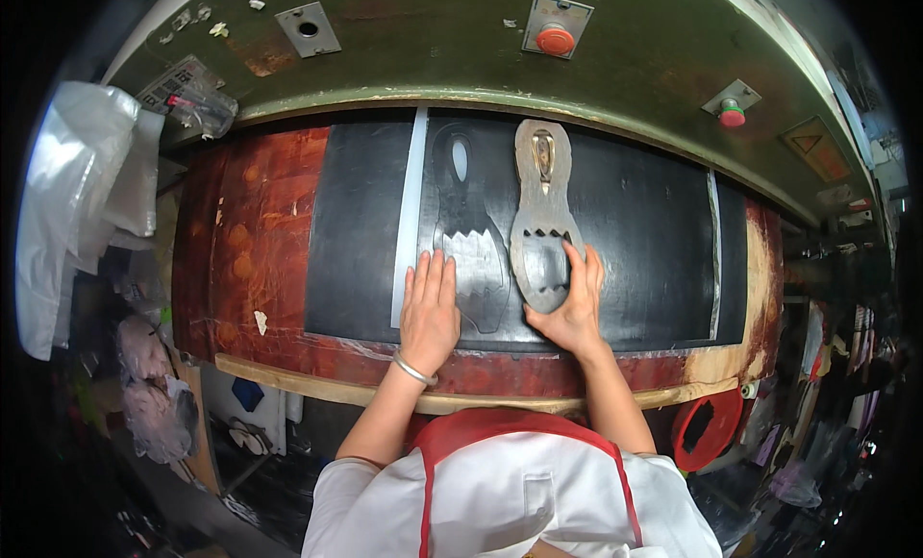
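Right hand (pixel 577 308) grips sole-shaped die (pixel 548 207) on black sheet (pixel 644 241)

At far left, clear plastic bags (pixel 87 202) hang beside a worn red-brown board (pixel 260 212). Next comes the black sheet, spread across much of the board, a pale strip (pixel 411 212) running up its left part. The person's left hand (pixel 430 308), a silver bangle (pixel 415 370) at its wrist, lies palm down, fingers straight and close together, holding nothing; its fingertips reach the left edge of a sole-shaped outline (pixel 471 207) in the sheet, where a pale, zigzag-topped patch shows. Below, a red apron (pixel 510 423) covers part of a white shirt (pixel 481 496). Just right of the outline, the grey die lies on the sheet, its narrower end toward the green machine beam (pixel 413 49), dark teeth lining an opening in its near half. Above it, the beam carries a red button (pixel 555 41). The right hand is partly closed around the die's near end, thumb at the lower rim, fingers along the right side. Farther right, a pinkish button (pixel 732 116) sits on the beam, and a red tub (pixel 735 412) stands below the board.
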The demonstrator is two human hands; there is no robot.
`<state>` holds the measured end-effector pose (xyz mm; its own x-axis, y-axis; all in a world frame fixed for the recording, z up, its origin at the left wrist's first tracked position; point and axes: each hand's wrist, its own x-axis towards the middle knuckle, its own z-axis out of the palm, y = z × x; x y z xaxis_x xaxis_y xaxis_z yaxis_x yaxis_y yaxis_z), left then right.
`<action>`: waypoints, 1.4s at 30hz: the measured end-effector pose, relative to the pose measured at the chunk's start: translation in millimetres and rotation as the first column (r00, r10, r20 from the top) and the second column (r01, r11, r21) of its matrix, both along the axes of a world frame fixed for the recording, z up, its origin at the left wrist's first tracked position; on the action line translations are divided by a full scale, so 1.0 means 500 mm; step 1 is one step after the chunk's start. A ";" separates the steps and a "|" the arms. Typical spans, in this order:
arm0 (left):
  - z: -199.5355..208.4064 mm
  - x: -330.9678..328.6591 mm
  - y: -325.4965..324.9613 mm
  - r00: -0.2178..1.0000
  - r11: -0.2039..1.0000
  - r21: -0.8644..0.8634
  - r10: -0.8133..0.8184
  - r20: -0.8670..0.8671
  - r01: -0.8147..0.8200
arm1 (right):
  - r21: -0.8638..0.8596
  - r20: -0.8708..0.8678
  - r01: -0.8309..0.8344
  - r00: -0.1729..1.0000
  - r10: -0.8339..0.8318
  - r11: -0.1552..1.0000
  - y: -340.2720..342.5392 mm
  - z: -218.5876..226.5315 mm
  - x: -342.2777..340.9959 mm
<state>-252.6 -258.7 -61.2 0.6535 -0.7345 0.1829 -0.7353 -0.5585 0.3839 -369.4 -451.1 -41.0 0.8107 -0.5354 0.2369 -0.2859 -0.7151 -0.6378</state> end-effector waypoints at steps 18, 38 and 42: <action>0.020 0.229 -0.175 0.996 0.963 -0.261 0.077 0.050 -0.061 | 0.044 0.513 0.434 0.763 -0.393 0.900 -0.388 0.102 0.151; -0.030 0.273 -0.290 0.977 0.941 -0.266 0.215 -0.002 -0.208 | -0.003 0.088 0.173 0.981 -0.172 0.985 -0.377 -0.041 0.036; -0.030 0.249 -0.268 0.975 0.940 -0.265 0.221 -0.007 -0.215 | 0.007 0.077 0.203 0.976 -0.203 0.979 -0.357 -0.029 0.029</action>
